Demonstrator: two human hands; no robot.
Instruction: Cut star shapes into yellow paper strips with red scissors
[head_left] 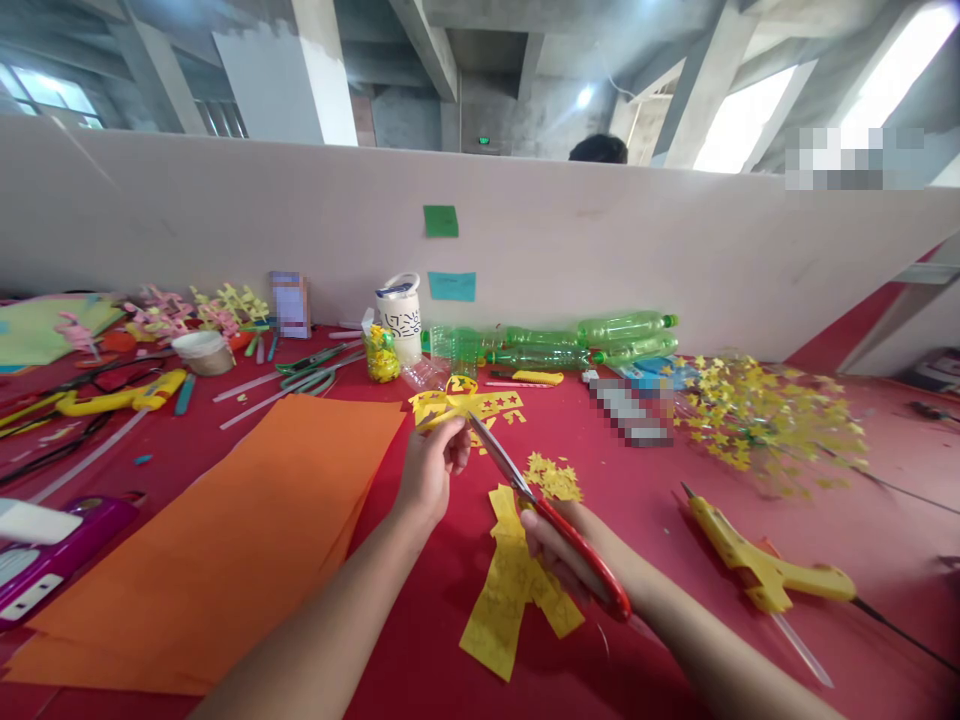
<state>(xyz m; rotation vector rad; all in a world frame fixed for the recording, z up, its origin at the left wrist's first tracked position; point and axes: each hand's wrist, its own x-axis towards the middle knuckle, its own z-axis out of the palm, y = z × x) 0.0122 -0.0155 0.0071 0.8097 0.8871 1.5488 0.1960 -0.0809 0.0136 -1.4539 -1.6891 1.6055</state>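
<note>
My left hand [435, 455] pinches a small yellow piece at its fingertips, in front of yellow scraps [499, 402] with star-shaped holes. My right hand [574, 545] is wrapped round red-handled scissors [555, 520]. Their blades point up and left, and the tips reach the left fingertips. How far the blades are apart is hard to make out. Under the right hand lie yellow felt-like strips [499, 620] with faint star outlines. Just beyond it is a pile of small cut yellow stars [553, 476].
Orange sheets [247, 520] cover the left of the red table. A yellow glue gun [750, 560] lies right, below wired yellow stars [765, 410]. Green bottles [540, 350], a white tumbler [400, 320] and a yellow-handled cutter [534, 378] are along the back by the partition [300, 210].
</note>
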